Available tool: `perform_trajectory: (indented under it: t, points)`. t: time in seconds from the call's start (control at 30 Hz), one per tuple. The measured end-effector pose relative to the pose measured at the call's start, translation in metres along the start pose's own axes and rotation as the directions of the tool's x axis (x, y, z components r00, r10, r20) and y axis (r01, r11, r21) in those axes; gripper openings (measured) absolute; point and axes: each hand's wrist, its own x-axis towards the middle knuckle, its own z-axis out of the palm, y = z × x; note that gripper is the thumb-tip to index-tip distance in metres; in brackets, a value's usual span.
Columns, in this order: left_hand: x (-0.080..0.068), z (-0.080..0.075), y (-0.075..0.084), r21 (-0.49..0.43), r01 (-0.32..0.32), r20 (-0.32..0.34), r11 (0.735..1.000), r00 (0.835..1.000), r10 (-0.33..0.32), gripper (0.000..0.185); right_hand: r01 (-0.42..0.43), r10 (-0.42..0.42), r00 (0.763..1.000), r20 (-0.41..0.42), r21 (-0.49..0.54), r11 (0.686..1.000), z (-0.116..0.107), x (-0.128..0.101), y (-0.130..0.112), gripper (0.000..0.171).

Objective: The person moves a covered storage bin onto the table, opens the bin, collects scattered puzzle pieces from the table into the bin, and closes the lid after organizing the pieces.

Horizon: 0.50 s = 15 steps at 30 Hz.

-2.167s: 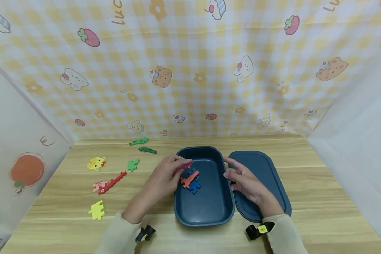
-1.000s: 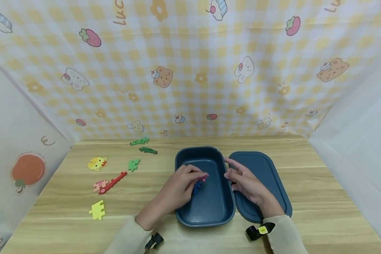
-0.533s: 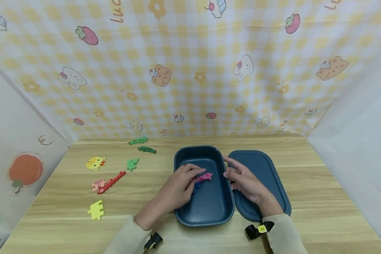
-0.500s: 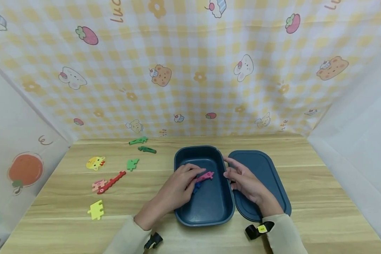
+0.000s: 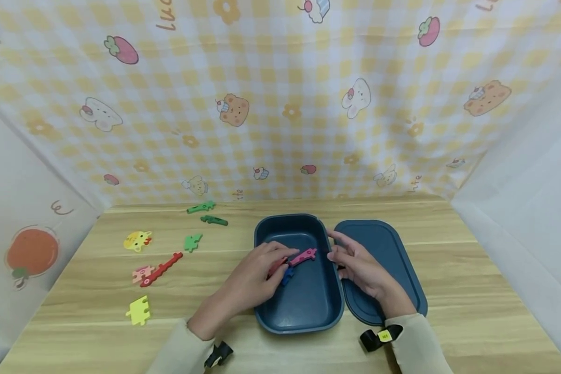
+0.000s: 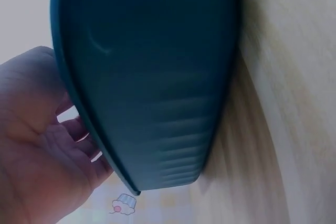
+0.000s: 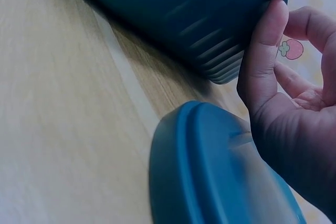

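My left hand (image 5: 254,272) reaches over the left rim of a dark blue plastic box (image 5: 304,317), its fingers loosely bent above some puzzle pieces. Just past the fingertips, a pink puzzle piece (image 5: 305,256) lies on the box floor, apart from the hand. Beside it is a blue piece (image 5: 287,276), and an orange-red piece (image 5: 277,266) is partly covered by the fingers. In the left wrist view, the outer wall hides the pieces. My right hand (image 5: 362,270) touches the box's right side with its thumb and index finger; in the right wrist view the thumb (image 7: 270,22) rests near the rim.
A matching dark blue lid (image 5: 385,244) lies right of the box, partly under the right hand. Scattered left are a yellow giraffe-head piece (image 5: 137,241), a red strip (image 5: 162,270), a pale pink piece (image 5: 142,274), a yellow piece (image 5: 139,310) and several green pieces (image 5: 192,242).
The left hand carried the pink piece into the box, let it go among the other pieces and has drawn back slightly left. The right hand has stayed at the box's right side.
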Motion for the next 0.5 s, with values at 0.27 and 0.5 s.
perform_trajectory:
  t: [0.27,0.5]
  points:
    - [-0.005,-0.008,-0.001,-0.014,0.007,-0.042,1.0,0.999,-0.008,0.034,0.008,-0.008,1.0,0.008,0.012,1.0,-0.002,-0.002,-0.001,0.073]
    - [-0.012,-0.021,-0.007,0.032,0.038,-0.103,0.999,0.994,-0.034,0.035,0.01,-0.01,1.0,0.014,0.019,1.0,0.001,0.0,-0.001,0.074]
